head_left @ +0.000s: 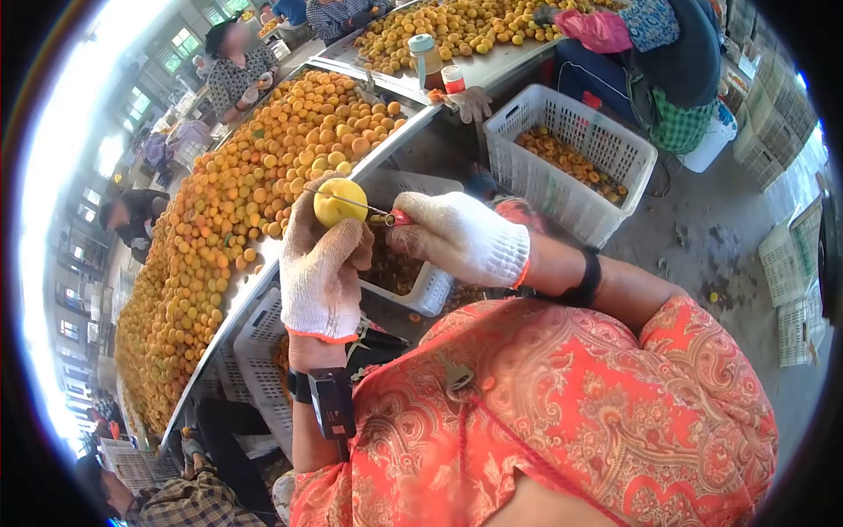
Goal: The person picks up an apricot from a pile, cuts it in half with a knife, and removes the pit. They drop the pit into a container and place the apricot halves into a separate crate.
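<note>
A yellow apricot is gripped between the fingers and thumb of my left hand, which wears a white knit glove with an orange cuff. My right hand, gloved the same way, is closed around the red handle of a small knife. The knife's thin blade lies across the apricot from right to left. Both hands are close together in front of my chest, over a white crate that holds dark cut fruit. My left fingertips are partly hidden behind the apricot.
A large heap of apricots covers the metal table on the left. A white crate of cut fruit stands to the right. A bottle, a red jar and a glove lie at the table's corner. Several people work around it.
</note>
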Tool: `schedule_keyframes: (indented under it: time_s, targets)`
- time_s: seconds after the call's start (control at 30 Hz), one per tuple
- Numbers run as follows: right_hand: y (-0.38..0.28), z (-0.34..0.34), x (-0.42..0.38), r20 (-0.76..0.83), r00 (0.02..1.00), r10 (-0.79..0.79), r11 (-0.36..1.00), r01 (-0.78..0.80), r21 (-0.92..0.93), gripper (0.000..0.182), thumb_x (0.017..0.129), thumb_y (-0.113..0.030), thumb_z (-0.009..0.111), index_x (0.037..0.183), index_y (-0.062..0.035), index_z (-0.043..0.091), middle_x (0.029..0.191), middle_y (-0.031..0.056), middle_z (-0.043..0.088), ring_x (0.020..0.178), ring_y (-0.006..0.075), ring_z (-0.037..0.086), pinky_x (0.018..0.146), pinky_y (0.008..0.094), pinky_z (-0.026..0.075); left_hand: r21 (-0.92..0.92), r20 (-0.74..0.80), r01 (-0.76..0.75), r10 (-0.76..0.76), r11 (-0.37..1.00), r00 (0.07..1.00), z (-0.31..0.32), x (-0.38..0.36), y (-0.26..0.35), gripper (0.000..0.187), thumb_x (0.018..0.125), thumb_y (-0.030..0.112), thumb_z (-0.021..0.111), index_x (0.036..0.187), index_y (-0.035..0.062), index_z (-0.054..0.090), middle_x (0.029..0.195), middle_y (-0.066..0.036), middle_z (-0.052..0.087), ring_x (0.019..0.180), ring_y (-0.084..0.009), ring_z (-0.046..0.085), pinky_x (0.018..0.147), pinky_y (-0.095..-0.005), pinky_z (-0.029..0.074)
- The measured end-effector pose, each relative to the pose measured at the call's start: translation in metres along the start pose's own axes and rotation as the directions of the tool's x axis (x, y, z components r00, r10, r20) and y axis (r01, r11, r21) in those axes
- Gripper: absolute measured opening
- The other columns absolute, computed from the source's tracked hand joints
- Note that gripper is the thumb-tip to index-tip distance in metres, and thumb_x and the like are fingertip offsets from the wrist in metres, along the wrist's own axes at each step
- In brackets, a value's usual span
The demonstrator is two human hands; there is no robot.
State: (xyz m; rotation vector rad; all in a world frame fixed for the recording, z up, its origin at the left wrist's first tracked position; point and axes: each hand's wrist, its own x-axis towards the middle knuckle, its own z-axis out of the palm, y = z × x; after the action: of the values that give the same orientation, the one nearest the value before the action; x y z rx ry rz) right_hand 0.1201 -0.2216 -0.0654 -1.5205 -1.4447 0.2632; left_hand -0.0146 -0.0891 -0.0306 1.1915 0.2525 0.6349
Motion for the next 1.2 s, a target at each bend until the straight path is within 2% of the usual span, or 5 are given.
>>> schedule_keyframes:
  time_s: [0.53,0.7,0.9,1.17,1.2]
  targets:
    - [-0.013,0.005,-0.004,0.045,0.999,0.026,0.999,-0.028,0.026,0.024,0.097,-0.025,0.057,0.098,-0.0029,0.049,0.077,0.0221,0.060,0.079,0.0422,0.063,0.066,0.0448,0.047,0.217,-0.072,-0.232,0.253,0.948,0.965,0.020,-0.012,0.012,0.055,0.076,0.002,0.068,0.129,-0.0027,0.052,0.108,-0.014,0.064,0.074,-0.0133,0.058,0.061,-0.0189,0.042]
    - [-0.016,0.018,-0.004,-0.017,1.000,0.023,0.999,-0.024,-0.027,0.024,0.097,-0.025,0.057,0.098,-0.0025,0.050,0.079,0.0236,0.061,0.081,0.0434,0.063,0.066,0.0463,0.048,-0.014,-0.034,-0.253,0.252,0.967,0.967,0.006,-0.009,-0.005,0.059,0.085,0.015,0.072,0.136,-0.0017,0.048,0.121,-0.013,0.060,0.110,-0.0222,0.060,0.084,-0.0296,0.050]
    - [-0.019,0.024,-0.004,-0.070,0.997,0.043,0.994,-0.049,-0.093,0.025,0.096,-0.025,0.056,0.100,-0.0013,0.051,0.079,0.0246,0.063,0.080,0.0441,0.064,0.065,0.0484,0.049,0.085,-0.022,-0.334,0.336,0.939,0.941,0.012,-0.007,-0.013,0.054,0.094,0.020,0.064,0.140,-0.0002,0.043,0.121,-0.011,0.060,0.113,-0.0213,0.058,0.100,-0.0331,0.042]
    - [-0.006,0.041,0.002,-0.121,0.993,0.014,0.995,-0.025,-0.093,0.023,0.096,-0.023,0.055,0.098,-0.0006,0.050,0.079,0.0237,0.063,0.076,0.0424,0.065,0.062,0.0477,0.050,0.040,-0.084,-0.371,0.373,0.928,0.924,0.000,0.007,-0.033,0.040,0.096,0.026,0.064,0.126,0.0019,0.052,0.113,-0.009,0.060,0.103,-0.0200,0.059,0.085,-0.0347,0.051]
    - [-0.006,0.044,0.004,-0.147,0.989,-0.008,0.995,-0.007,-0.103,0.025,0.095,-0.023,0.055,0.106,-0.0004,0.051,0.079,0.0226,0.064,0.076,0.0416,0.065,0.064,0.0468,0.051,-0.161,-0.053,-0.260,0.255,0.952,0.965,-0.001,0.007,-0.033,0.036,0.096,0.027,0.065,0.121,0.0028,0.054,0.106,-0.009,0.061,0.096,-0.0200,0.059,0.084,-0.0338,0.051]
